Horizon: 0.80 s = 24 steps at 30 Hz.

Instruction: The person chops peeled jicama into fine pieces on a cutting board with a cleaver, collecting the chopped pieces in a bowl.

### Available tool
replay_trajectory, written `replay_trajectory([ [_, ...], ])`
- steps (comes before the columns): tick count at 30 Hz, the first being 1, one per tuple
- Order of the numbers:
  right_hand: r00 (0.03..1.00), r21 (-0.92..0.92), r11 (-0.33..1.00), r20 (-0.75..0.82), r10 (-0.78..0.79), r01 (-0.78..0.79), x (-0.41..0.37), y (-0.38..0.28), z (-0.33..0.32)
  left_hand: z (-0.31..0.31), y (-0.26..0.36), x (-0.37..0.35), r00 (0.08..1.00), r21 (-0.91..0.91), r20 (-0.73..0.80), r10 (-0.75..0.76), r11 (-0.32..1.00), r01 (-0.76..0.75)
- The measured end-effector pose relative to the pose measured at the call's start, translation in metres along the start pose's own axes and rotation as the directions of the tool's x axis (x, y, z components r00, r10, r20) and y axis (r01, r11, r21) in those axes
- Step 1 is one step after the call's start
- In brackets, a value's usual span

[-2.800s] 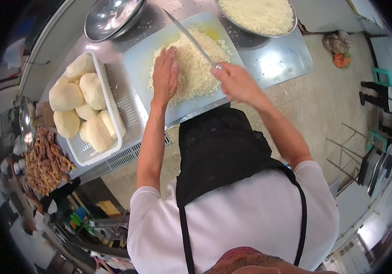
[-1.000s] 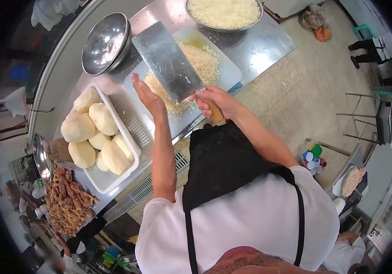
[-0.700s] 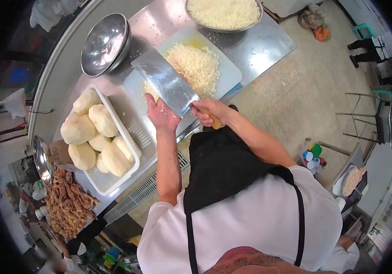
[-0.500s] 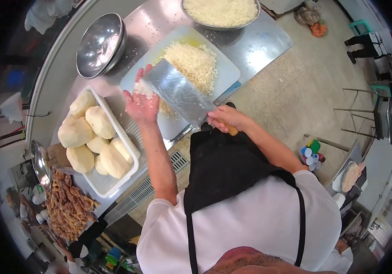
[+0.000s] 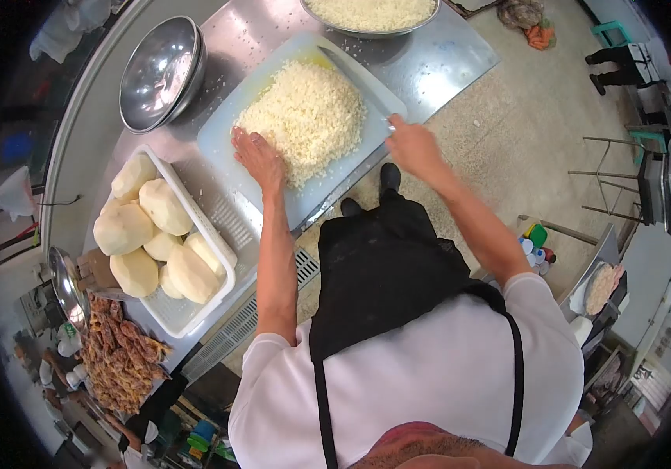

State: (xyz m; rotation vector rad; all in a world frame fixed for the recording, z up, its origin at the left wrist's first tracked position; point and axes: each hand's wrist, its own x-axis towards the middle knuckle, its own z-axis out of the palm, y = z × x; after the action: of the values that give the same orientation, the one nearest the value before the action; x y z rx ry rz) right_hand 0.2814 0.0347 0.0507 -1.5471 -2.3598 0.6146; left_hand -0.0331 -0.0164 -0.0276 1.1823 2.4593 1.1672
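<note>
A heap of finely chopped pale vegetable covers the middle of a white cutting board. My left hand lies against the heap's near left side, fingers stretched out and holding nothing. On the other side, my right hand is closed round the handle of a cleaver. Its blade stands nearly edge-on to me along the heap's right side, over the board. The handle is mostly hidden by my fingers.
Large peeled root vegetables fill a white plastic basket at left. Stacked steel bowls stand behind it. A bowl of chopped vegetable sits at the table's far end. Browned pieces of food lie at lower left. Other people are in the background.
My right hand has swung the cleaver from flat above my left palm to upright at the heap's right. My left hand has turned from palm-up, with chopped bits on it, onto the heap's side.
</note>
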Motion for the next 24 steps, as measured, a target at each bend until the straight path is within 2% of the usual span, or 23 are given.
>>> replay_trajectory([
  [2, 1.000, -0.011, 1.000, 0.019, 0.024, -0.024, 0.001, -0.032, 0.018, -0.004, -0.007, 0.004, 0.999, -0.238, 0.019, 0.036, 0.971, -0.030],
  [4, 0.998, 0.024, 1.000, 0.053, 0.016, -0.017, 0.000, -0.049, 0.024, -0.005, 0.000, 0.002, 0.998, -0.218, 0.020, 0.051, 0.975, -0.046],
  [9, 0.996, 0.065, 0.995, 0.039, -0.080, 0.077, 0.016, -0.012, -0.013, -0.005, -0.006, 0.002, 0.998, -0.171, 0.053, 0.045, 0.985, -0.035],
  [11, 0.998, 0.021, 0.999, 0.052, -0.043, 0.042, 0.020, -0.007, -0.011, -0.008, -0.009, -0.003, 0.990, -0.174, 0.007, 0.138, 0.975, -0.135],
  [12, 0.998, 0.023, 0.999, 0.051, -0.039, 0.038, 0.016, -0.014, -0.005, -0.012, 0.001, -0.009, 0.990, -0.173, 0.010, 0.141, 0.975, -0.137],
  [14, 0.994, -0.031, 0.997, 0.084, -0.070, 0.073, 0.006, -0.032, 0.014, -0.022, 0.039, -0.037, 0.967, 0.217, -0.011, 0.255, 0.945, -0.247],
  [15, 0.995, -0.029, 0.997, 0.084, -0.062, 0.065, 0.005, -0.030, 0.012, -0.021, 0.053, -0.050, 0.966, 0.216, -0.004, 0.258, 0.943, -0.251],
  [17, 0.993, -0.017, 0.999, 0.113, -0.025, 0.028, 0.005, -0.028, 0.004, -0.015, 0.076, -0.074, 0.845, 0.117, 0.127, 0.520, 0.838, -0.533],
  [18, 0.993, -0.017, 1.000, 0.113, -0.018, 0.020, 0.006, -0.019, -0.002, -0.008, 0.084, -0.082, 0.843, 0.113, 0.133, 0.521, 0.837, -0.535],
  [19, 0.982, 0.377, 0.915, 0.166, 0.087, -0.145, 0.007, -0.002, -0.012, 0.000, 0.091, -0.087, 0.785, 0.076, 0.196, 0.588, 0.789, -0.610],
  [20, 0.955, 0.695, 0.657, 0.251, 0.160, -0.293, 0.003, 0.014, -0.021, 0.006, 0.096, -0.086, 0.716, 0.035, 0.253, 0.650, 0.734, -0.678],
  [21, 0.954, 0.694, 0.656, 0.250, 0.165, -0.296, -0.005, 0.028, -0.031, 0.015, 0.096, -0.079, 0.714, 0.030, 0.256, 0.652, 0.733, -0.680],
  [23, 0.886, 0.778, 0.443, 0.456, 0.087, -0.445, -0.020, 0.057, -0.050, 0.037, 0.092, -0.065, 0.670, 0.292, 0.368, 0.644, 0.604, -0.741],
  [24, 0.884, 0.776, 0.445, 0.459, 0.089, -0.447, -0.029, 0.071, -0.051, 0.042, 0.093, -0.061, 0.672, 0.290, 0.368, 0.642, 0.607, -0.739],
])
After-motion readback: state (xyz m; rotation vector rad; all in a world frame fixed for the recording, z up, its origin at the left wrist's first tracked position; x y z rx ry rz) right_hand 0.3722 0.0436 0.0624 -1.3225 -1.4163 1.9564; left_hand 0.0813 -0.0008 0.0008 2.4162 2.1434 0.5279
